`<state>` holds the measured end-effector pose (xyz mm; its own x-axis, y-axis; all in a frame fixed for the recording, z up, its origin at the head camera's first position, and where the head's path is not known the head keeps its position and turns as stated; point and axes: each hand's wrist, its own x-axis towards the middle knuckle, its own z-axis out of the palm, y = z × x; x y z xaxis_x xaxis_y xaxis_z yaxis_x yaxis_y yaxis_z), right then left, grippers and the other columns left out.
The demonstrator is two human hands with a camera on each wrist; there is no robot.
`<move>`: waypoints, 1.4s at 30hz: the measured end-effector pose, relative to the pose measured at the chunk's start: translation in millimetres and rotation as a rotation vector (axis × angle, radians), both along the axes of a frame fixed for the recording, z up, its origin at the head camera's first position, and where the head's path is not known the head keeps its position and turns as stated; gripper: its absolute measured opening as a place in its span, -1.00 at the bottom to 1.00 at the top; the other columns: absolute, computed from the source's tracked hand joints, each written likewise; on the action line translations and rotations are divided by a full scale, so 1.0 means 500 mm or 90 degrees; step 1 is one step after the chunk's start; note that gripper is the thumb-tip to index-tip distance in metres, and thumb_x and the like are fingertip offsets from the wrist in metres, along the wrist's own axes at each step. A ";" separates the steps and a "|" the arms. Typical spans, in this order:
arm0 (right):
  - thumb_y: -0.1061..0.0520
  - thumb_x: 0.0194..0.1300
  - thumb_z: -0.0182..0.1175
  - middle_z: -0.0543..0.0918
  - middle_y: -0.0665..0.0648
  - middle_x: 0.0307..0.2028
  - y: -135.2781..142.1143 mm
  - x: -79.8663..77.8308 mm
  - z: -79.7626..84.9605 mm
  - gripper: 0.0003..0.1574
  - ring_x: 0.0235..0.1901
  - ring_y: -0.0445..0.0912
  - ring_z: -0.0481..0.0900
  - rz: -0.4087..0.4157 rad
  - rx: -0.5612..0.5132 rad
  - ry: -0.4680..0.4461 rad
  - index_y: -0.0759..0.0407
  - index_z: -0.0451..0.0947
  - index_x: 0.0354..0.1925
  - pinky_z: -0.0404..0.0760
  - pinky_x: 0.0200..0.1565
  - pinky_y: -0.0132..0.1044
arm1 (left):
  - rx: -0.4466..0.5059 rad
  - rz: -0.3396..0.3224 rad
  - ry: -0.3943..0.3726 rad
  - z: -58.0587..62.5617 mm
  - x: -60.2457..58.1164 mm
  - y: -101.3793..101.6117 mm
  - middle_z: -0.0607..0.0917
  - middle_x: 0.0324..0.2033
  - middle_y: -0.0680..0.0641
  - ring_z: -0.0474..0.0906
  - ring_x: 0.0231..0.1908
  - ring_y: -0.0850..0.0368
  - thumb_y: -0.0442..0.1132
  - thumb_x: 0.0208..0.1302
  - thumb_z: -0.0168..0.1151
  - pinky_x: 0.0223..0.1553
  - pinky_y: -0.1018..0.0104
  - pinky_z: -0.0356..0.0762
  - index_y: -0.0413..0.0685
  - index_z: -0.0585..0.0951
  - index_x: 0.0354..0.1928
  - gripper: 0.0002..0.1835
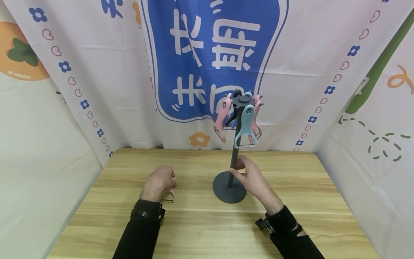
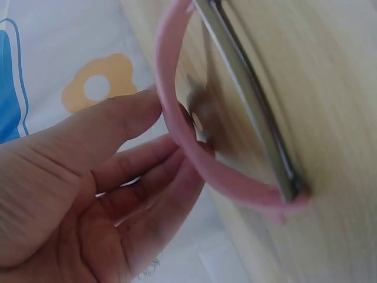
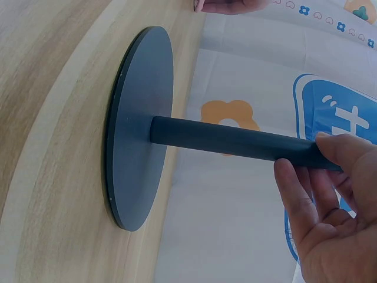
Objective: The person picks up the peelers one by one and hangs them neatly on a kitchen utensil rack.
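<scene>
In the left wrist view, my left hand pinches a pink peeler between thumb and fingers, its metal blade facing away from the palm. The head view shows this left hand low over the table, left of a dark grey stand. My right hand holds the stand's post between thumb and fingers, above the round base. From the top of the stand hang several peelers: a light blue peeler in front, a pink peeler on the left, another pink one on the right, and a black one behind.
The wooden table carries the stand's base flat on its top. A printed white curtain with a blue panel hangs behind the table's back edge, and pale cloth walls stand at both sides.
</scene>
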<state>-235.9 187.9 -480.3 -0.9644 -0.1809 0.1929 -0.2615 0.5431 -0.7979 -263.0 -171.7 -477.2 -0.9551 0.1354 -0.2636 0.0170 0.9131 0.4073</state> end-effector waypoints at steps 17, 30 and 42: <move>0.20 0.69 0.45 0.78 0.27 0.14 0.001 0.000 0.000 -0.62 0.19 0.19 0.86 0.002 -0.001 0.003 0.21 0.65 0.34 0.96 0.22 0.08 | -0.025 -0.045 0.012 -0.033 -0.041 -0.011 0.85 -0.27 -0.12 0.76 -0.25 0.01 -0.25 0.53 0.61 -0.15 0.19 0.74 -0.22 0.85 -0.17 -0.84; 0.20 0.67 0.48 0.80 0.24 0.09 0.002 0.000 -0.005 -0.66 0.11 0.09 0.86 -0.001 -0.003 0.027 0.22 0.69 0.28 0.98 0.14 -0.02 | 0.031 0.005 0.032 -0.010 -0.019 -0.008 0.82 -0.25 -0.18 0.74 -0.26 -0.02 -0.15 0.75 0.39 -0.21 0.16 0.74 -0.25 0.77 -0.10 -0.73; 0.21 0.66 0.49 0.80 0.24 0.09 0.002 0.001 -0.006 -0.66 0.10 0.09 0.85 -0.003 -0.001 0.034 0.21 0.69 0.28 0.98 0.12 -0.05 | 0.108 0.018 0.180 0.020 -0.034 0.014 0.87 0.05 -0.28 0.86 -0.11 -0.05 -0.01 0.82 0.32 0.10 -0.12 0.91 -0.24 0.77 0.38 -0.56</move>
<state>-235.6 188.9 -483.6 -0.9534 -0.1759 0.2452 -0.3017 0.5433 -0.7835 -279.8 -164.7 -467.2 -0.9913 0.1263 0.0363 0.1260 0.8344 0.5365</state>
